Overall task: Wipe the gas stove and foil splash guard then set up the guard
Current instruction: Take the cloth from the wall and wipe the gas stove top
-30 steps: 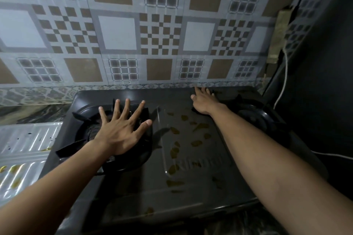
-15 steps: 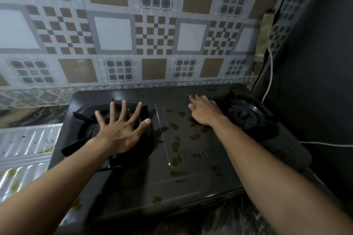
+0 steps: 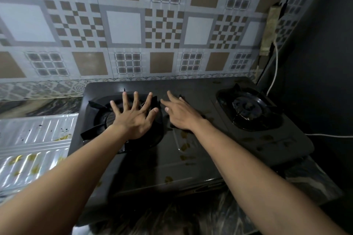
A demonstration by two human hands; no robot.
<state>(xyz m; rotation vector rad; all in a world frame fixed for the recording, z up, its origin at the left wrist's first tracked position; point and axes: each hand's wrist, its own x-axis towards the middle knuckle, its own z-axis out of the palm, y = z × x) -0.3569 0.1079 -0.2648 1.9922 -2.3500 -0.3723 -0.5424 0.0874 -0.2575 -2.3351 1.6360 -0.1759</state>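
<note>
A black two-burner gas stove (image 3: 200, 164) sits on the counter against a tiled wall, its glass top spotted with yellowish-brown stains. My left hand (image 3: 133, 118) is spread flat, fingers apart, over the left burner (image 3: 99, 120). My right hand (image 3: 181, 114) rests palm down on the stove's middle strip, fingers apart, just right of the left hand; I see nothing in it. The right burner (image 3: 248, 108) is uncovered. The ribbed foil splash guard (image 3: 32, 145) lies flat on the counter left of the stove, with yellow and dark spots on it.
A patterned tile wall (image 3: 124, 30) stands directly behind the stove. A dark wall (image 3: 315, 63) closes in the right side. A white cable (image 3: 275, 66) hangs from a wall fitting at the right corner and runs behind the stove. The marbled counter edge (image 3: 191, 219) lies in front.
My right hand has slid left and toward me, from the stove's back middle to beside my left hand. My left hand has stayed on the left burner. The camera view has shifted right.
</note>
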